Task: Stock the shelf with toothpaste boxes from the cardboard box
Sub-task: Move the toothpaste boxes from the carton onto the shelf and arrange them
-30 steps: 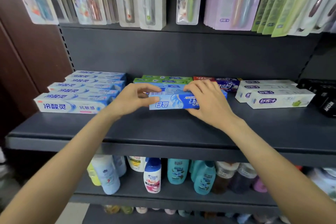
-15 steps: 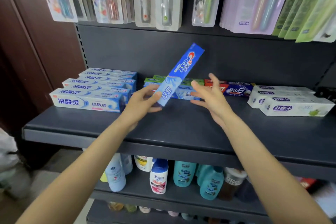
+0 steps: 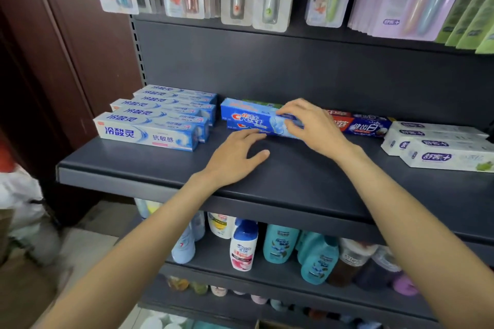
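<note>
Head view: your right hand (image 3: 310, 125) grips the Crest box (image 3: 256, 119) lying nine-to-three at twelve o'clock of your relaxed, empty left hand (image 3: 235, 157).

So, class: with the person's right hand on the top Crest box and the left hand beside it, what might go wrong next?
1. The top Crest box sits slightly askew on the Crest box below; letting go carelessly could let it slide off.
2. The right hand is close to the red-and-blue box, so pulling back might knock it.
3. The left hand rests open, not steadying the stack.
</note>
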A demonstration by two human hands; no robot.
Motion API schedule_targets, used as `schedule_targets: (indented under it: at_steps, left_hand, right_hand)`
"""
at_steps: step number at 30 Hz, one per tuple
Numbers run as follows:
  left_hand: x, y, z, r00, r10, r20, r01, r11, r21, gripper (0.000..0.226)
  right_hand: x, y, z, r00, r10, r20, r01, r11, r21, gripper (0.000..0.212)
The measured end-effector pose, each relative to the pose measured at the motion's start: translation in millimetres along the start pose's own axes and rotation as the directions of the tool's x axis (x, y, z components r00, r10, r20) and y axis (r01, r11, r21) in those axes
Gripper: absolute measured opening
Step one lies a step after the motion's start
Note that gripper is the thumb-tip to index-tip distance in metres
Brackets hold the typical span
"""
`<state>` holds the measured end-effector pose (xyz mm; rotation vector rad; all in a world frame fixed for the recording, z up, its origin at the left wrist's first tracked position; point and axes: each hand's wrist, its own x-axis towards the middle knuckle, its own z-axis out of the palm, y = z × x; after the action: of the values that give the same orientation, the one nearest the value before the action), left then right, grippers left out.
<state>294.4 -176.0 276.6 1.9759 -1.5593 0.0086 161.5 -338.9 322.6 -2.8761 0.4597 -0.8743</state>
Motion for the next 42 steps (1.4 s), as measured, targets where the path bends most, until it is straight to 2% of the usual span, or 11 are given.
schedule_targets:
  at_steps: [6, 12, 19, 21, 24, 26, 28, 31, 33, 39, 42]
  left_hand:
    - [-5.6, -15.3, -0.6, 0.996, -0.046, 0.074, 0.036, 0.99, 0.134, 0.046]
    - [-6.2, -13.6, 0.1, 0.997, -0.038, 0.07, 0.027, 0.988, 0.152, 0.043]
    - [-4.9, -14.9, 0.4, 0.997, -0.048, 0.066, 0.038, 0.988, 0.15, 0.041]
    - [-3.7, -15.7, -1.0, 0.997, -0.078, 0.002, 0.077, 0.991, 0.112, 0.045]
    - [-3.1, -18.6, -3.9, 0.98, -0.075, -0.186, 0.091, 0.993, 0.074, 0.045]
    - [-2.4, -21.4, -5.7, 0.967, -0.03, -0.251, 0.057, 0.994, 0.098, 0.044]
    - [1.2, -23.8, -6.3, 0.971, 0.005, -0.238, 0.036, 0.986, 0.165, 0.045]
    - [9.5, -26.1, -3.6, 0.988, 0.023, -0.155, 0.021, 0.961, 0.277, 0.049]
    - [14.7, -27.2, -3.0, 0.992, 0.023, -0.121, 0.018, 0.942, 0.334, 0.051]
    - [20.2, -29.8, -1.5, 0.991, 0.026, -0.128, 0.034, 0.895, 0.444, 0.052]
    - [19.3, -26.8, -2.9, 0.995, -0.021, -0.094, 0.062, 0.888, 0.455, 0.056]
  right_hand:
    - [1.7, 5.2, 22.0, 0.966, -0.198, 0.165, 0.23, 0.951, -0.205, 0.037]
    - [-2.2, 6.0, 29.8, 0.974, -0.013, 0.224, 0.075, 0.96, -0.27, 0.051]
    - [24.1, -8.2, 15.8, 0.913, -0.022, 0.408, 0.262, 0.797, -0.544, 0.05]
    - [33.2, -9.5, 11.9, 0.889, 0.016, 0.457, 0.244, 0.829, -0.504, 0.049]
    - [36.8, -7.6, 0.4, 0.825, 0.071, 0.561, 0.07, 0.972, -0.226, 0.046]
    - [34.3, -5.5, -6.8, 0.797, 0.09, 0.597, -0.065, 0.996, -0.064, 0.036]
    - [31.6, -0.4, -7.5, 0.852, 0.107, 0.513, -0.093, 0.994, -0.054, 0.026]
    - [18.0, 7.2, 8.0, 0.975, 0.071, 0.209, -0.02, 0.972, -0.236, 0.027]
    - [4.7, 8.7, 18.6, 0.998, 0.027, 0.06, -0.014, 0.977, -0.212, 0.025]
    - [-3.9, 8.3, 31.3, 0.998, -0.058, 0.0, 0.056, 0.948, -0.313, 0.033]
    - [3.5, 2.5, 37.5, 0.999, 0.032, 0.01, -0.027, 0.95, -0.311, 0.035]
